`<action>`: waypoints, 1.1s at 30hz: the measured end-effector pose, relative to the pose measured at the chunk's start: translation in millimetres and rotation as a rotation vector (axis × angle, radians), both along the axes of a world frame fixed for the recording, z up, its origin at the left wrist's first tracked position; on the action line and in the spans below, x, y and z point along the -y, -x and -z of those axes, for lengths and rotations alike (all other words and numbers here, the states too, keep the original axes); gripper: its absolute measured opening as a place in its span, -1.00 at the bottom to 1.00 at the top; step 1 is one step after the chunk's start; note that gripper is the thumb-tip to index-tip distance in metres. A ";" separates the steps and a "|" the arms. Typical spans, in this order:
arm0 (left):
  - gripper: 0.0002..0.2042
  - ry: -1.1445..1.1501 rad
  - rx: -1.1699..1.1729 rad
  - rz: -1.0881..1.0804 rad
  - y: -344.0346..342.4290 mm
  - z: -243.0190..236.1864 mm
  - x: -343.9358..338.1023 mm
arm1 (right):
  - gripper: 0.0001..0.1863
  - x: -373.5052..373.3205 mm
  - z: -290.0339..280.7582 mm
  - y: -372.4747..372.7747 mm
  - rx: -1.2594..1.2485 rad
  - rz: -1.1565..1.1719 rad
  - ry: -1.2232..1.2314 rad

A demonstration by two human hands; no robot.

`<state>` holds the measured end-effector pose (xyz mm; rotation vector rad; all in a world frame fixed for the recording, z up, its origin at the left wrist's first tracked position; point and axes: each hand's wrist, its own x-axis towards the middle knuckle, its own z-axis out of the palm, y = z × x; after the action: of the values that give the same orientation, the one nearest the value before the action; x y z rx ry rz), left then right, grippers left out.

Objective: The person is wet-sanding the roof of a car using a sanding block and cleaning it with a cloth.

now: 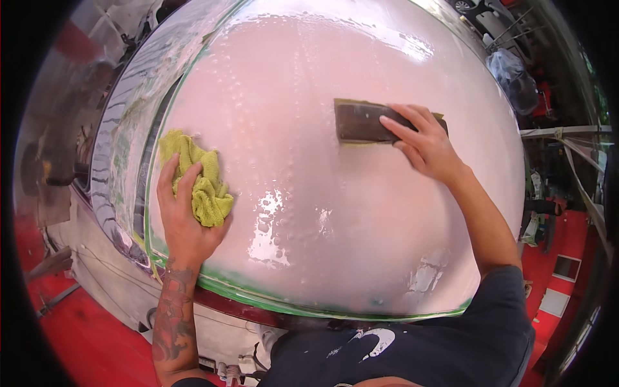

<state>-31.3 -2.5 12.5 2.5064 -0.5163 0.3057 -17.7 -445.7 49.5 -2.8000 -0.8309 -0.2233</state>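
Observation:
A wide car panel (284,97) in pale pink, wet with water beads and bright glossy patches, fills the middle, its edges lined with green tape (245,290). On its left part, my left hand (184,209) grips a crumpled yellow-green cloth (203,161) resting on the surface, fingers curled over it. Right of centre, my right hand (422,142) holds a dark flat block (358,121) against the panel, with olive-coloured sheet edges showing around it; my fingers lie across the block's right part.
Masked, streaked bodywork (113,174) runs along the left side. A crumpled clear plastic bag (509,74) and a pale bar (567,132) are at the right, beyond the panel. Red flooring (558,238) shows on both sides, with assorted gear and cables.

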 end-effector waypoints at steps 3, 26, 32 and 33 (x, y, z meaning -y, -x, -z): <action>-0.22 0.039 -0.006 0.028 -5.9 8.9 10.0 | -0.54 25.6 19.0 -109.8 0.081 0.200 0.069; -0.32 0.101 0.068 -0.010 -4.1 18.5 15.3 | -0.51 -120.8 23.0 -27.9 0.121 0.134 0.149; -0.30 0.090 0.077 -0.008 -8.8 19.0 9.5 | -0.51 -138.8 16.6 -69.9 -0.045 0.245 0.067; -0.31 0.080 0.090 -0.021 -9.2 20.3 8.9 | -0.51 -145.4 13.1 -72.5 -0.054 0.276 0.053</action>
<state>-22.1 -11.4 -7.8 2.4306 -0.5035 0.4403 54.7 -300.4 36.3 -2.9502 -0.4427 -0.1700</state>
